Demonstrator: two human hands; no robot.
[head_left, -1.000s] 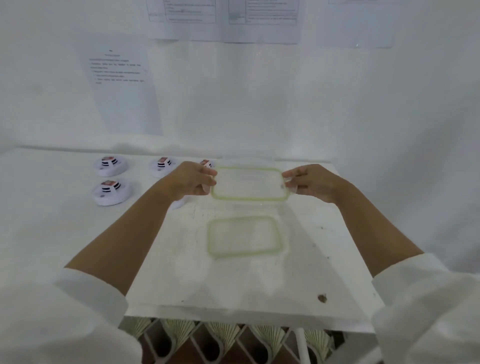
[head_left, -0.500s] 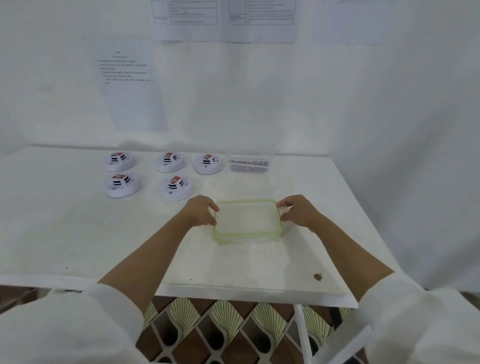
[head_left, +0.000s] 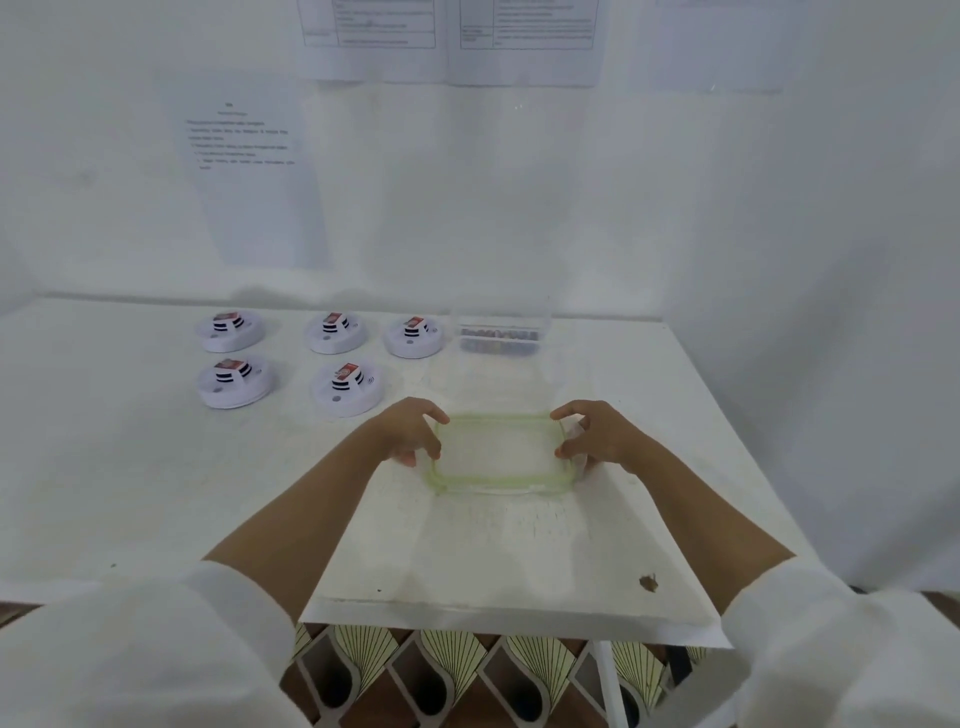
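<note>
Head view.

**Position.** The lid (head_left: 498, 452), clear with a green rim, lay level and low over the table (head_left: 130, 467), near its middle. The left hand (head_left: 410, 434) pinched the left short end with curled fingers (head_left: 438, 415). The right hand (head_left: 592, 436) pinched the right short end in the same way.

**Risks.**
- Uneven pressure from the two hands would probably tilt the lid, so that one corner seated and the opposite corner stood proud.
- A skewed lid would likely leave the green rim out of line with whatever lay beneath it. Forcing it down in that state could pinch the rim or trap a fingertip.
- The left forearm passed close to the nearest detector (head_left: 345, 387). A wide elbow movement could knock it.

**Limits of view.**
- A faint clear edge showed just below the near side of the rim. Whether this was a clear box under the lid could not be settled.
- The palms and the undersides of the fingers were hidden.
- The contents of the far box (head_left: 498, 335) were blurred.
- The text on the wall sheets (head_left: 249, 171) was unreadable.
</note>
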